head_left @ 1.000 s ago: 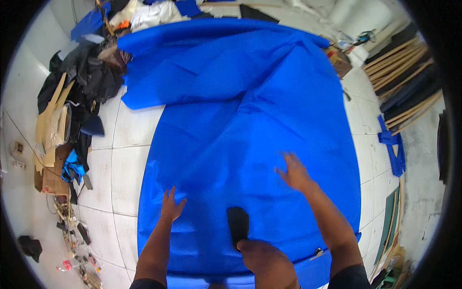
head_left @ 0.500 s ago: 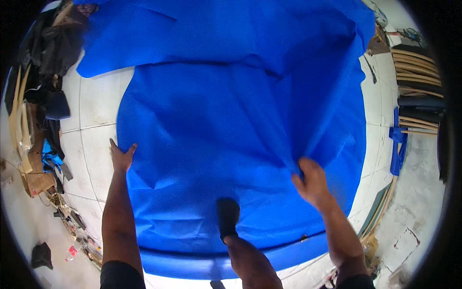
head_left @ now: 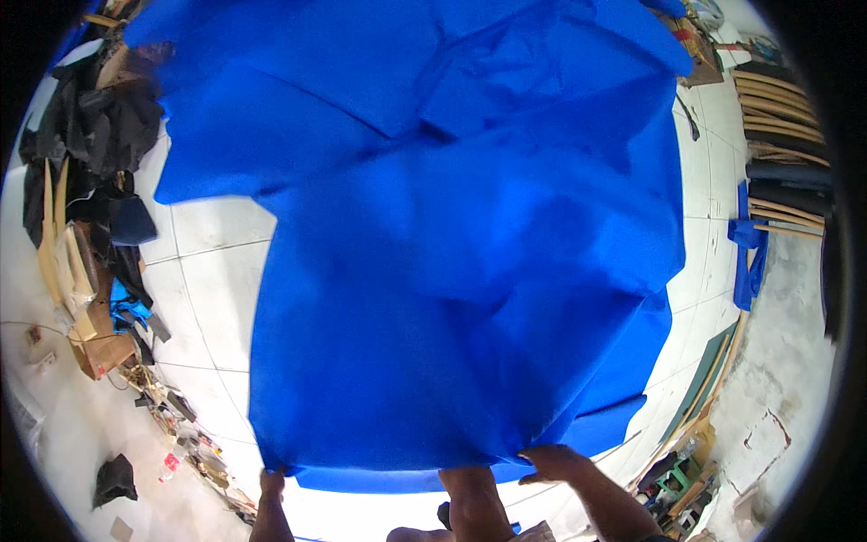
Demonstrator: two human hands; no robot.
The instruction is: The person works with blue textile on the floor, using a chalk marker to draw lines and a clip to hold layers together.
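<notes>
A large blue fabric sheet (head_left: pixel 379 325) spreads in front of me over white floor tiles, creased and partly lifted at its near side. My left hand (head_left: pixel 273 481) is closed on its near left corner. Farther right along the same edge, my right hand (head_left: pixel 549 463) grips the fabric, pulling folds that fan out toward the right side. Another blue layer (head_left: pixel 605 420) shows beneath at the lower right. My bare knee (head_left: pixel 471 501) is against the near edge between both hands; my foot is hidden under the sheet.
Black fabric scraps (head_left: pixel 99 126), wooden strips (head_left: pixel 56 244) and a cardboard piece (head_left: pixel 107 350) line the left side. Along the right wall are stacked curved wooden strips (head_left: pixel 777 99), dark rolls (head_left: pixel 790 173) and a hanging blue cloth (head_left: pixel 746 244). Small clutter lies at both lower sides.
Both hands have moved down toward me, drawing the sheet's edge nearer over the lower layer. My left hand went from spread fingers beside the fabric to holding its corner. My foot became covered.
</notes>
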